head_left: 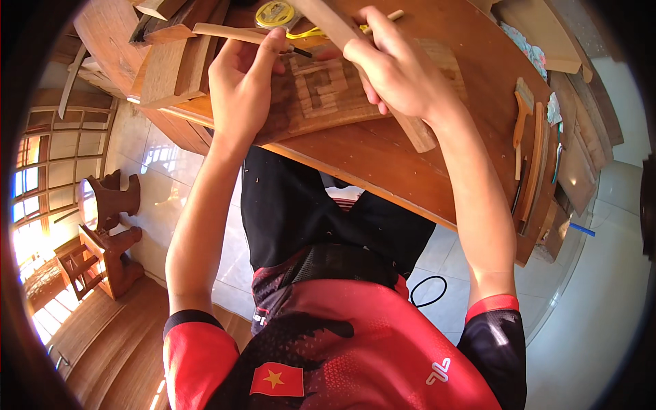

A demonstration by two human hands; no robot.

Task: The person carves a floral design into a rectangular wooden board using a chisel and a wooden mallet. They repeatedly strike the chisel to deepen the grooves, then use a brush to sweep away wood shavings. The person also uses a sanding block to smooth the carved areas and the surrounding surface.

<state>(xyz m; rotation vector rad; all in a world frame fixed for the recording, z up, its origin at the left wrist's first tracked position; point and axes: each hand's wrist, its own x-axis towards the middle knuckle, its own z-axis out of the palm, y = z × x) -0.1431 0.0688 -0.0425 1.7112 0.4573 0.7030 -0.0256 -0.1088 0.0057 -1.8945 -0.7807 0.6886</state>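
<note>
My left hand (240,85) is closed, thumb and fingers pinching a slim tool with a pale wooden handle (222,30) and a short dark tip; its exact kind is unclear. My right hand (403,75) wraps round a long flat wooden bar (326,22), which slants from the top edge down toward the table's near side. Below both hands lies a wooden board (321,85) with a raised, blocky pattern of lighter strips. Behind the right hand a thin light stick (395,15) sticks out, and I cannot tell whether the hand touches it.
The brown wooden table (437,181) carries a yellow tape measure (275,14) at the back. Wooden blocks (174,72) are stacked at the left. A paintbrush (523,102) and wooden strips (534,164) lie along the right edge. Carved wooden furniture (113,256) stands on the left floor.
</note>
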